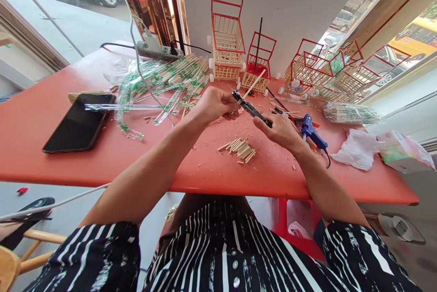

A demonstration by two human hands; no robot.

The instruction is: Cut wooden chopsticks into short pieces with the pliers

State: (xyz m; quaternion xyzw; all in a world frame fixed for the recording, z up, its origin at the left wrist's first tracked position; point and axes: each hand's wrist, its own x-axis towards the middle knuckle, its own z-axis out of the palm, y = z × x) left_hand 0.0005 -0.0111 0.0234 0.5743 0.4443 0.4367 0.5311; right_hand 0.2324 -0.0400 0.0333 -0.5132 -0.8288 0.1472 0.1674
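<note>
Red tabletop [68,155], strewn with wood chips, is being lit from windows on both sides. Above it, a wooden stick [253,84] is being pinched by the left hand [213,104]; a black cutter [251,109] is being clasped by the right hand [280,130].

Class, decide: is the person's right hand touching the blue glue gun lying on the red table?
Cannot tell. In the head view the right hand holding the black cutter overlaps the blue glue gun, hiding any gap.

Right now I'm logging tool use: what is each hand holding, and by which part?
The right hand grips the black cutter by its handle end; the left hand pinches a wooden stick at its lower end.
</note>
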